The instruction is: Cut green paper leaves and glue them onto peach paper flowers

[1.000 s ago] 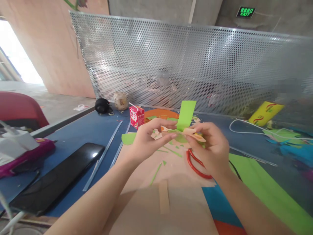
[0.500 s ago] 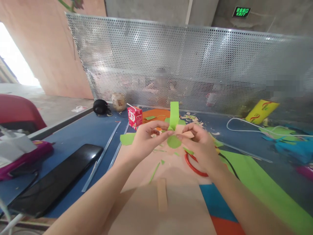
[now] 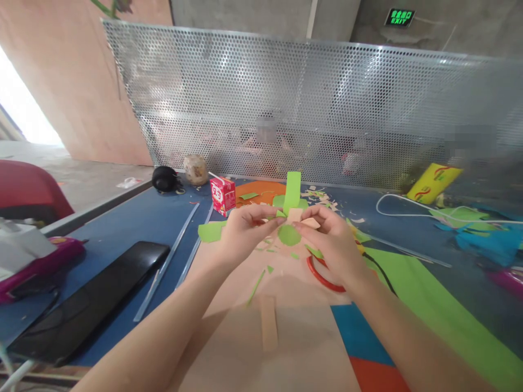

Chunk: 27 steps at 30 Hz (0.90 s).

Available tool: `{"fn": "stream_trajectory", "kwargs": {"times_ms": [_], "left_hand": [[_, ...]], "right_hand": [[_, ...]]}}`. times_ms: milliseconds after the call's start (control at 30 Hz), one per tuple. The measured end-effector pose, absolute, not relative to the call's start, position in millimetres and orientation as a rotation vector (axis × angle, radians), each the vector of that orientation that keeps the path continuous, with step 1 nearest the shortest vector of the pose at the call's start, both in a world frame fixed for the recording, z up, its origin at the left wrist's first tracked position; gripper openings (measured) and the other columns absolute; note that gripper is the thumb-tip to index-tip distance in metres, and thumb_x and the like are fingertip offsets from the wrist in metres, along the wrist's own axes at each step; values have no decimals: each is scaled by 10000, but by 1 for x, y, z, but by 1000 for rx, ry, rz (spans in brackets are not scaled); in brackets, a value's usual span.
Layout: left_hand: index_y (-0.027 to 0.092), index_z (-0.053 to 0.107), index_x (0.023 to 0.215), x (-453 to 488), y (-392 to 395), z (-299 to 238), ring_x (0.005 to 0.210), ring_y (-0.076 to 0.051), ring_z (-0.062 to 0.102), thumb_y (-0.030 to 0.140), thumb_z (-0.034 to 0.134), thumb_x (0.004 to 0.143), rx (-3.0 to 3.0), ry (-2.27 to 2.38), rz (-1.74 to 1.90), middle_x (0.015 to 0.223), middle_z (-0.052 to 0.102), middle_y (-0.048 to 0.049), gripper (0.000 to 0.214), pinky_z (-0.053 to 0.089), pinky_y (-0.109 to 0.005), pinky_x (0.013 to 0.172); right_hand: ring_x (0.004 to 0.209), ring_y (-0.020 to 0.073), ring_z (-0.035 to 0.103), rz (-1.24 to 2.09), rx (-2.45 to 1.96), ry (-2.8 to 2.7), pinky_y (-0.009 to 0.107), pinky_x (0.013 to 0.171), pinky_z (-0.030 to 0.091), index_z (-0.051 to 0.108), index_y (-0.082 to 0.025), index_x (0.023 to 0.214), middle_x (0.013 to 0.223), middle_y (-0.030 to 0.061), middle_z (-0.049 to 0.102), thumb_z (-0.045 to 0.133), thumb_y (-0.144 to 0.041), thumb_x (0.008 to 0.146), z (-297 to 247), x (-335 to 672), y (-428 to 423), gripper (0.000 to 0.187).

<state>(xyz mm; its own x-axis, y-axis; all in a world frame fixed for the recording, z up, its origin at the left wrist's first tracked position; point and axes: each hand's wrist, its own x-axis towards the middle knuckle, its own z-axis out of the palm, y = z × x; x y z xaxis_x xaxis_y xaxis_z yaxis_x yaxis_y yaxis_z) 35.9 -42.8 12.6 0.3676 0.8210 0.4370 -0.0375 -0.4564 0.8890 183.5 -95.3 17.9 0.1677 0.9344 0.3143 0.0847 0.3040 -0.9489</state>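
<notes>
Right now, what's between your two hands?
In the head view, a green paper cutout, strip pointing up and round part below, is pinched between the left hand and right hand.

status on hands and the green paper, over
Left hand, right hand: fingers both pinching green paper piece. Held above table. Red loop under right hand.

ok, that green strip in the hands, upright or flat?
Upright. The green strip stands straight up from the fingertips; the left hand and right hand pinch its lower end.
</notes>
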Motion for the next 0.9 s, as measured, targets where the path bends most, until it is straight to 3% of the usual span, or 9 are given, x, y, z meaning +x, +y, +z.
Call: {"fn": "stream_trajectory", "kwargs": {"times_ms": [433,900], "left_hand": [[217,686,841,34,-38,9,801,-185,610,316,617,684,1839,740,1239,844,674,-40,198,495,-335,733],[204,680,870,34,-39,10,781,-197,625,324,607,692,1855,749,1186,798,683,-50,227,515,-330,683]], "right_hand": [[533,83,453,748,-1137,-1289,205,483,355,476,-206,699,609,-54,524,627,-266,659,19,188,-95,167],[601,126,547,675,-1206,-1382,245,524,419,484,-211,802,710,-7,589,598,-257,664,15,191,-92,185]]}}
